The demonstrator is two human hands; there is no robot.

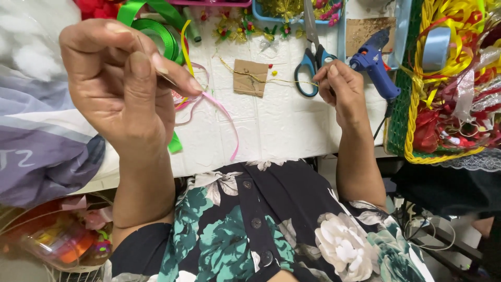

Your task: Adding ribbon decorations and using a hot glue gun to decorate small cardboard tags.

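Observation:
My left hand is raised close to the camera, thumb and forefinger pinched on a thin needle-like sliver. Below its fingertips a pink ribbon loops across the white tabletop. My right hand rests farther right on the table, fingers closed on a fine gold thread. The thread runs left to a small brown cardboard square. Whether the thread reaches my left hand I cannot tell.
Blue-handled scissors and a blue glue gun lie beside my right hand. A green ribbon roll sits behind my left hand. A woven basket holds ribbons at right, a blue tray small decorations at the back. Cloth lies left.

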